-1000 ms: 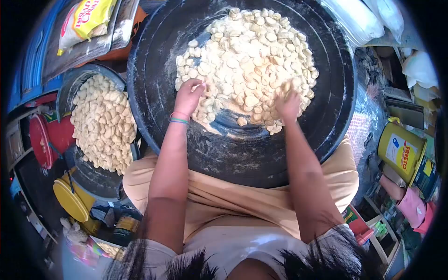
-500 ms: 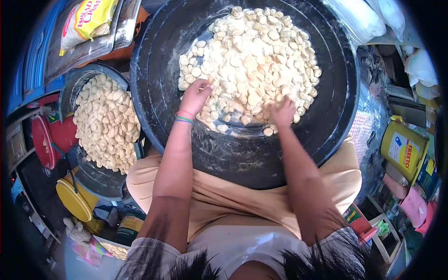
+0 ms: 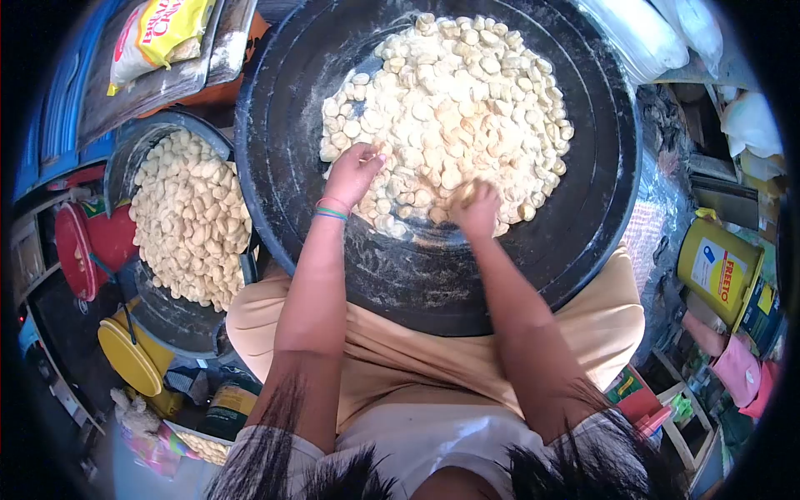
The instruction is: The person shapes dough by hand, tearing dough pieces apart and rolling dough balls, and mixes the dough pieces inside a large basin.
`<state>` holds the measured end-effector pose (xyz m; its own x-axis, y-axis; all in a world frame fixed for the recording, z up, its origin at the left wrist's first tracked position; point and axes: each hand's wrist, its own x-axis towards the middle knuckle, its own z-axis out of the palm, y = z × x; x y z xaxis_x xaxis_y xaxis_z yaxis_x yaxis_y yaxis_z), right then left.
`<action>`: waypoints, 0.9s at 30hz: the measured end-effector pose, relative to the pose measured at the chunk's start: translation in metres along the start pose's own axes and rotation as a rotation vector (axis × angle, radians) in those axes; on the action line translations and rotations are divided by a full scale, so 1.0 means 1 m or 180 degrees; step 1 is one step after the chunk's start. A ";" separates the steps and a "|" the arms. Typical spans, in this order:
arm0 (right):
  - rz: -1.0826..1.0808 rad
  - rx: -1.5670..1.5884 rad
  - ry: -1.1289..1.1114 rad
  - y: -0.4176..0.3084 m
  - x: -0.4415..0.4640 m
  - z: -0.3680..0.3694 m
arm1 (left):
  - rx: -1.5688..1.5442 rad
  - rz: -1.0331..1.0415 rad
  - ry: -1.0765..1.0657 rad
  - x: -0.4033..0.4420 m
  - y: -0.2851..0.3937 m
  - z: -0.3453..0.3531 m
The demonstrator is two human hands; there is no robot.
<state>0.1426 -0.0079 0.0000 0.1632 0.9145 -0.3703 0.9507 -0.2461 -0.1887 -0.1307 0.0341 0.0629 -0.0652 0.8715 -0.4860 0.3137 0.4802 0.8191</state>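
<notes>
A wide black basin [image 3: 400, 287] lies over my crossed legs, with many pale, round, flour-dusted dough pieces [image 3: 467, 100] heaped toward its far side. At the left edge of the heap is my left hand [image 3: 356, 173], fingers curled together; what they hold, if anything, is too small to name. My right hand [image 3: 475, 208] touches the near edge of the heap, its fingers curled round a few dough pieces and slightly blurred. Tan crumbs or powder cover the middle of the heap.
Left of the basin, a dark tub [image 3: 171, 312] holds more dough pieces. A bread crumb bag [image 3: 158, 37] rests on trays at upper left. Red [image 3: 108, 242] and yellow [image 3: 133, 354] buckets stand at left, a yellow-green pail [image 3: 718, 268] at right.
My right hand has moved left and toward me along the heap's near edge, closing round some pieces. My left hand has shifted only slightly. The view has moved a little.
</notes>
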 end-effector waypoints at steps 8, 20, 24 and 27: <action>0.0167 0.3071 -0.2393 -0.036 -0.019 -0.019 | -0.0274 -0.0168 -0.0667 0.007 -0.017 0.008; -0.1230 0.3556 -0.1590 -0.116 -0.069 -0.150 | -0.3085 -0.0552 -0.1349 -0.101 0.046 -0.013; -0.0765 0.4962 -0.2120 -0.121 -0.098 -0.150 | -0.3498 -0.0392 -0.1467 -0.143 0.053 -0.037; -0.1379 0.4208 -0.1873 -0.133 -0.110 -0.152 | -0.3735 -0.0290 -0.1572 -0.152 0.062 -0.034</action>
<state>0.0378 -0.0267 0.2039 -0.4899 0.8135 -0.3134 -0.0709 -0.3955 -0.9157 -0.1336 -0.0649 0.1982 0.3946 0.8230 -0.4087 -0.7113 0.5551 0.4311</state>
